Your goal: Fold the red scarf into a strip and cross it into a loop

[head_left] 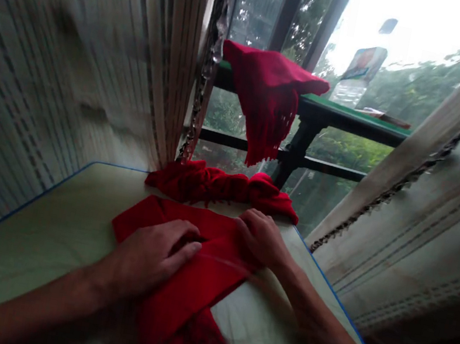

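A red scarf (195, 290) lies on the pale table, folded over itself with its bands crossing. Its fringed end trails toward the near edge, dim and blurred. My left hand (166, 247) is on the scarf's left part, thumb and fingers curled about a fold near the crossing. At the far right edge of the scarf, my right hand (262, 236) has its fingers bent down over the cloth. Some fingertips of both hands are hidden. Just beyond lies a bunched red scarf (227, 188) along the table's far edge.
The table (58, 213) has a blue rim. Another red, fringed cloth (271, 90) hangs over a green ledge by the window. On that ledge stand a clear plastic bottle (355, 78) and a small flat object (384, 117). Striped curtains (77, 50) flank both sides.
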The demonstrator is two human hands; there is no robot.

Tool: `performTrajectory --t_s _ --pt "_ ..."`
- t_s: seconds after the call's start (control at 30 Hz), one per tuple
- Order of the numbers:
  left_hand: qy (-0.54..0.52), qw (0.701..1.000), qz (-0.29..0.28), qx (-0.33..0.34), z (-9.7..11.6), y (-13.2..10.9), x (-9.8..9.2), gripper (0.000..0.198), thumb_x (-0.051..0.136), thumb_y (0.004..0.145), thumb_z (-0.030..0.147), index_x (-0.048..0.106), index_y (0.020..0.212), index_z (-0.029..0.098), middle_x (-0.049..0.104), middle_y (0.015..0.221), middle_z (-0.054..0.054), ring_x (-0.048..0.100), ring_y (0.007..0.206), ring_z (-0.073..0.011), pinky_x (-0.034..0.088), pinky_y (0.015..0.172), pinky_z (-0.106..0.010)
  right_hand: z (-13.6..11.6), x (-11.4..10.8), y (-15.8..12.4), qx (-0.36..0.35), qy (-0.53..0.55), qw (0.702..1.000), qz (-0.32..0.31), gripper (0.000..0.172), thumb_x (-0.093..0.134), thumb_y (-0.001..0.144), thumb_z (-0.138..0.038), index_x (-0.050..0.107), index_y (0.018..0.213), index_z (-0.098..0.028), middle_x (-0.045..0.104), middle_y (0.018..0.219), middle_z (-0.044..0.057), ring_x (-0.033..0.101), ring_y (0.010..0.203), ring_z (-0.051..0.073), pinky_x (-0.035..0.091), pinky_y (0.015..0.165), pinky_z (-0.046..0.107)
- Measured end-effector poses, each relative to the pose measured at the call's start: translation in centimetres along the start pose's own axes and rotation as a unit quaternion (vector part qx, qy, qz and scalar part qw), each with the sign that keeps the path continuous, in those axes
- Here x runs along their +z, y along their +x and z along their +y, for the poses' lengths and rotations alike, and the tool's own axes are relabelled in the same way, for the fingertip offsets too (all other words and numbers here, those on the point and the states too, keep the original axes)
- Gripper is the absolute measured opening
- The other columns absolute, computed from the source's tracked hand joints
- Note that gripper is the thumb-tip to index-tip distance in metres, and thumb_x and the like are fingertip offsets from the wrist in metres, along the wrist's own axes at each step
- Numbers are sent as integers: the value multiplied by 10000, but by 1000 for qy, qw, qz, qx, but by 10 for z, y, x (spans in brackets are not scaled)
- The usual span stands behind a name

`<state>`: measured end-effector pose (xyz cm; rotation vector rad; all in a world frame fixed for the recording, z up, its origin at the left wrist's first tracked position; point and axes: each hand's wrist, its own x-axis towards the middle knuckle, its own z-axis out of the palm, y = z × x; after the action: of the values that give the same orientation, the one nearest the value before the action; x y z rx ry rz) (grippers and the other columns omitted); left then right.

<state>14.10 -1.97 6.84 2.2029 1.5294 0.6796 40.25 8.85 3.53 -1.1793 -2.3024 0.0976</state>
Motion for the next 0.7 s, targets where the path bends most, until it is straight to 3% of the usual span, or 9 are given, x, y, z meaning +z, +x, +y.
performTrajectory --t_s 0.1,0.2,0.33,0.5,0.7 --pt "-35 998 -45 -3 7 4 11 375 535 979 489 706 1179 222 750 1140 -61 682 1002 -259 468 864 -333 -2 5 2 -40 18 998 -34 379 444 1052 -436 562 763 -222 593 813 28 545 774 196 397 753 350" --pt "-111 989 -100 -2 8 14 9 370 595 939 458 744 1146 190 766 1030 -51 681 864 -227 469 761 -305 1 7 3 -65 51 996 -26 429 441 1047 -465 538 707 -221 553 815 29 523 785 192 406 751 341" --pt "-239 965 -108 -23 8 21 12 496 637 903 455 675 1276 131 745 1030 -79 668 860 -212 489 720 -288 1 3 3 -60 103 992 -40 450 464 1032 -511 534 698 -218 516 779 5 494 702 162 399 675 317" --pt "-304 945 -118 -38 5 19 24 529 660 891 377 624 1353 122 724 1172 -130 667 1043 -252 524 867 -355 -2 -1 4 -64 124 989 -43 435 528 1000 -523 567 696 -214 532 756 3 488 686 154 383 649 309" --pt "-342 928 -150 4 5 16 24 526 638 926 288 559 1430 160 654 1365 -138 617 1237 -264 486 1025 -389 -14 -8 4 -80 130 988 -5 424 555 985 -512 556 675 -222 542 718 10 483 676 163 373 646 320"
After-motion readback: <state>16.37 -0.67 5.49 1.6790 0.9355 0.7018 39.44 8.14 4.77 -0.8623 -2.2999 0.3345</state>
